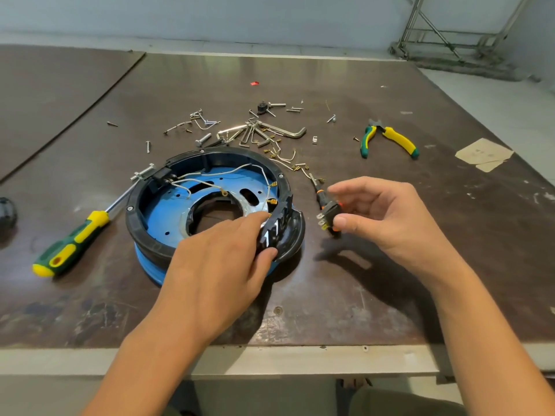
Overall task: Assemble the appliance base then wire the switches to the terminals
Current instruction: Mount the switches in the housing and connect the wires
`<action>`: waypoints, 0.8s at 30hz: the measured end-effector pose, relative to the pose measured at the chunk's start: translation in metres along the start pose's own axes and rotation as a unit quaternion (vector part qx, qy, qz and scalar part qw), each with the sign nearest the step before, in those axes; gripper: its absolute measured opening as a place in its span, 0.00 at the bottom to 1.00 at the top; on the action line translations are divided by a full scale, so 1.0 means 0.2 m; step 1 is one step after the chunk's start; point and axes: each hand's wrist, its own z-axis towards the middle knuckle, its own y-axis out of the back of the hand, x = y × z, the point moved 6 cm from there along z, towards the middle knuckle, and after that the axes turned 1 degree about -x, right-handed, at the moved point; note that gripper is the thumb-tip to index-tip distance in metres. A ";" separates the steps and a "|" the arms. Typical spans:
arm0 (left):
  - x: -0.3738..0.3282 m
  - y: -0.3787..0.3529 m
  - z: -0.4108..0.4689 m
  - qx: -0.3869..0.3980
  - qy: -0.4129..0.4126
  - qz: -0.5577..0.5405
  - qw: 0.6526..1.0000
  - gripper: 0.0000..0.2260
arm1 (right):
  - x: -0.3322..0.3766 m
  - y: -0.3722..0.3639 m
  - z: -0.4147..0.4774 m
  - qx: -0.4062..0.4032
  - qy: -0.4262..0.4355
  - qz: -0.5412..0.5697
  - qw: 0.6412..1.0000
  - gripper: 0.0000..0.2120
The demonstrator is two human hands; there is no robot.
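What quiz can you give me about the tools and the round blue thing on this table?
1. True or false: the screwdriver lies to the left of the base.
2. Fill in: the pliers have yellow and ___ handles.
3. The right hand pinches: A the screwdriver, B the switch, C the pliers.
Key: 1 true; 2 green; 3 B.

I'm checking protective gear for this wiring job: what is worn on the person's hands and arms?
Nothing: the left hand and right hand are bare, with no gloves, rings or watch. No sleeve shows above either wrist.
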 end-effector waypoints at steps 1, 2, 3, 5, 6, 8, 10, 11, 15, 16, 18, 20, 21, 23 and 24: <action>0.00 0.00 0.00 0.003 0.002 -0.002 1.000 0.20 | 0.01 -0.04 0.00 0.013 0.011 0.036 0.999 0.17; 0.00 0.00 0.00 0.007 0.004 -0.003 1.000 0.21 | 0.02 -0.07 0.00 0.022 0.016 0.067 0.997 0.16; 0.00 0.00 0.00 0.009 0.005 -0.002 1.000 0.21 | 0.02 -0.09 0.00 0.028 0.015 0.093 0.995 0.15; 0.00 0.00 0.00 0.008 0.000 0.004 1.000 0.21 | 0.01 -0.13 0.01 0.042 0.006 0.118 0.992 0.14; 0.00 -0.01 0.00 0.007 -0.003 0.007 1.000 0.20 | 0.01 -0.15 0.01 0.050 0.002 0.120 0.991 0.14; 0.00 0.00 0.00 0.003 -0.003 0.012 1.000 0.20 | -0.01 -0.17 0.02 0.060 -0.005 0.122 0.991 0.15; 0.01 0.00 0.00 0.001 0.001 0.013 1.000 0.22 | -0.02 -0.18 0.02 0.058 -0.022 0.122 0.991 0.17; 0.01 -0.01 0.00 0.002 0.002 0.007 1.000 0.23 | -0.03 -0.19 0.02 0.057 -0.033 0.118 0.991 0.17; 0.02 0.00 0.00 -0.008 0.005 -0.025 1.000 0.26 | -0.08 -0.21 0.02 0.067 -0.091 0.125 0.986 0.16; 0.01 0.00 0.00 -0.010 0.005 -0.031 0.999 0.26 | -0.08 -0.22 0.01 0.077 -0.100 0.127 0.984 0.17; 0.01 0.00 0.00 -0.008 0.005 -0.034 0.999 0.25 | -0.08 -0.24 0.01 0.100 -0.110 0.136 0.980 0.19; 0.01 0.00 0.00 -0.002 0.003 -0.027 1.000 0.24 | -0.07 -0.25 0.00 0.118 -0.114 0.130 0.978 0.21; 0.02 -0.01 0.00 0.003 0.005 -0.026 1.000 0.23 | -0.07 -0.26 0.00 0.124 -0.116 0.118 0.978 0.20; 0.02 -0.01 0.00 0.005 0.009 -0.030 0.999 0.23 | -0.06 -0.26 0.00 0.122 -0.117 0.089 0.981 0.16; 0.02 -0.01 0.00 0.004 0.009 -0.031 0.999 0.23 | -0.06 -0.26 0.00 0.117 -0.117 0.073 0.984 0.14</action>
